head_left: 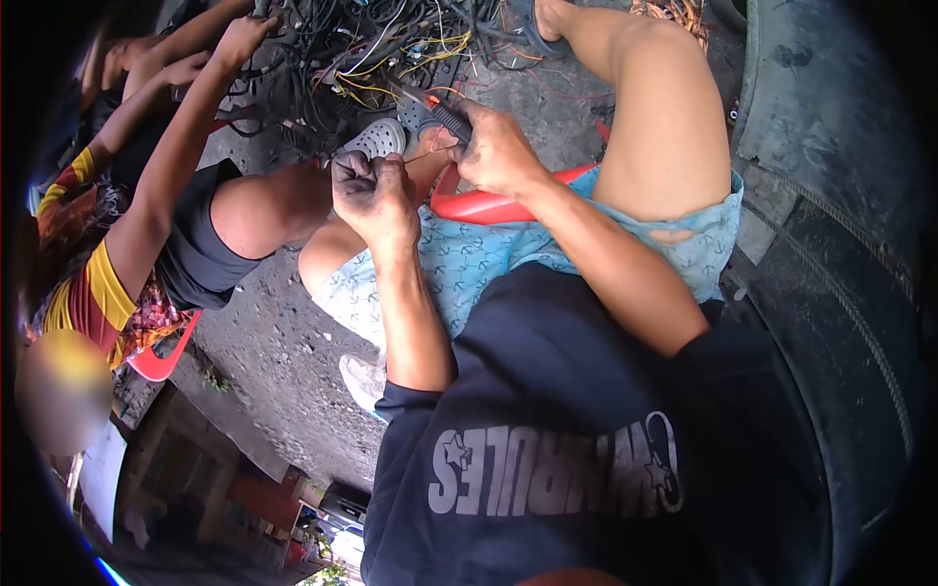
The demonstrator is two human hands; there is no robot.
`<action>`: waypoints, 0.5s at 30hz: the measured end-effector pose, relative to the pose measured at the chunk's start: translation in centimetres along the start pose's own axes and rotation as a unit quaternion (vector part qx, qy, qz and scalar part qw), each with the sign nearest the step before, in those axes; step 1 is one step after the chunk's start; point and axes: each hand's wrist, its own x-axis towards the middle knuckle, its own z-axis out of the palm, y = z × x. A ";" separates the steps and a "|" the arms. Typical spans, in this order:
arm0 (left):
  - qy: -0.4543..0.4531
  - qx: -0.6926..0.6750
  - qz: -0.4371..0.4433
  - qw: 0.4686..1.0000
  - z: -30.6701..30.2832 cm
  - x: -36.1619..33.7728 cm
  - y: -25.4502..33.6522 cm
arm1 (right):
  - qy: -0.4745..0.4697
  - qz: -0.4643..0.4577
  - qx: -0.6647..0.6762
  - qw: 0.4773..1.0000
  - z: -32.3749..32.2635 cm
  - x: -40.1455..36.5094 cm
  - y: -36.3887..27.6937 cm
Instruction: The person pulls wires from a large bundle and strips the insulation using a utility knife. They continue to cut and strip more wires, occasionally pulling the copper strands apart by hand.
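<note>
My right hand (496, 151) is closed around a utility knife (450, 121) with a black ribbed handle and an orange part near the blade. The blade points up and left, toward a pile of wires. Close by on the left, my left hand (376, 200) is curled shut, its fingertips darkened, pinching a thin wire (426, 155). This wire runs across the gap toward my right hand. Both hands are above my lap, over a red plastic seat edge (484, 205). How much wire lies inside my left fist is hidden.
A heap of tangled cables (391, 49), black, yellow and white, lies on the ground ahead. Another person (147, 195) sits close at left, arms reaching toward the heap. A grey clog (376, 140) rests near it. Large dark rubber-like pieces (831, 283) stand at right.
</note>
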 end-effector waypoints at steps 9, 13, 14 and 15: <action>-0.004 0.001 -0.024 1.000 0.3 0.2 0.6 | 0.022 0.045 -0.089 0.995 -0.5 -0.2 0.7; -0.081 0.154 -0.188 0.967 -1.5 1.2 1.5 | 0.034 0.035 0.046 0.998 -1.9 -0.6 -1.0; -0.125 0.229 -0.272 0.926 -1.7 1.2 1.5 | 0.017 0.055 0.091 0.994 -2.1 -0.5 -1.0; -0.171 0.254 -0.273 0.912 -1.8 1.2 1.0 | -0.001 0.076 0.135 0.988 -2.2 -0.6 -1.0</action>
